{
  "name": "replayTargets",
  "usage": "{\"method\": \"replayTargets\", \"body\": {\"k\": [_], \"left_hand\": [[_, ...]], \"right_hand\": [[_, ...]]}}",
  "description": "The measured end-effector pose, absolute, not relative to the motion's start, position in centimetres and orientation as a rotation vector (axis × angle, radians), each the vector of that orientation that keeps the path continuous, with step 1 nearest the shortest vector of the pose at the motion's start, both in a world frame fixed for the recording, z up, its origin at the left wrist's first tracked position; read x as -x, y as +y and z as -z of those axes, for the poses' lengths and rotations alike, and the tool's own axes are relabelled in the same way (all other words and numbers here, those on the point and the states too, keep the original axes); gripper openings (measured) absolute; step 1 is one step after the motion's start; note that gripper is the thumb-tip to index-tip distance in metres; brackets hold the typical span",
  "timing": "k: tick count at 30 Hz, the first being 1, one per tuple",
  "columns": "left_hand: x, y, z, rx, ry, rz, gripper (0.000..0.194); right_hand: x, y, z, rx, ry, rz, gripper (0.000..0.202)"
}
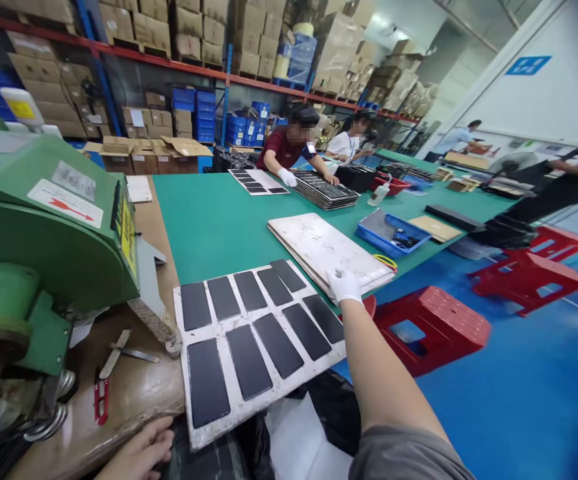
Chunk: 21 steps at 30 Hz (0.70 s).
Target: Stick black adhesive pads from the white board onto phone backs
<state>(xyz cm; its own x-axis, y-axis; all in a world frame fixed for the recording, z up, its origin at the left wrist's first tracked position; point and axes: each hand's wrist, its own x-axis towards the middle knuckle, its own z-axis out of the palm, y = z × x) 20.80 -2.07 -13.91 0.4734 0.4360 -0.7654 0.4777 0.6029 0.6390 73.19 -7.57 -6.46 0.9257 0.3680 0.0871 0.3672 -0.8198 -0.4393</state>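
Observation:
My right hand point(345, 287), in a white glove, grips the near edge of a scuffed white board point(319, 243) that lies on a stack of similar boards. Closer to me is another white board point(282, 385) bearing two rows of black rectangular pieces point(249, 360); it overhangs the table's near edge. Bare and holding nothing, my left hand point(141, 453) is low in the picture beside the brown worktop, its fingers loosely stretched. Red-handled thread snips point(101, 400) and a metal blade-like tool point(116, 355) lie above it.
A green machine point(43, 220) fills the left side. On the green table point(203, 213) are a blue tray point(393, 233) and a stack of panels point(326, 189) handled by a co-worker point(289, 147). Red stools point(431, 327) stand at the right. Shelves of cartons line the back.

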Motion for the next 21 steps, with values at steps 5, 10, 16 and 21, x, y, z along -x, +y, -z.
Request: {"method": "replayTargets", "body": {"k": [5, 10, 16, 21], "left_hand": [[-22.3, -3.1, 12.5, -0.961, 1.034, 0.039, 0.084], [-22.4, -3.6, 11.8, -0.948, 1.005, 0.03, 0.085], [-23.1, -3.9, 10.0, -0.966, 0.846, 0.009, 0.074], [-23.1, -4.3, 9.5, -0.994, 0.796, 0.05, 0.071]], "right_hand": [[-73.1, -12.5, 7.8, 2.732, -0.338, -0.108, 0.033], [-72.3, -14.1, 8.7, 2.785, -0.221, -0.238, 0.036], [-70.4, -14.5, 9.7, 2.795, -0.245, -0.415, 0.032], [-70.3, -14.8, 7.8, 2.763, -0.344, -0.401, 0.033]]}}
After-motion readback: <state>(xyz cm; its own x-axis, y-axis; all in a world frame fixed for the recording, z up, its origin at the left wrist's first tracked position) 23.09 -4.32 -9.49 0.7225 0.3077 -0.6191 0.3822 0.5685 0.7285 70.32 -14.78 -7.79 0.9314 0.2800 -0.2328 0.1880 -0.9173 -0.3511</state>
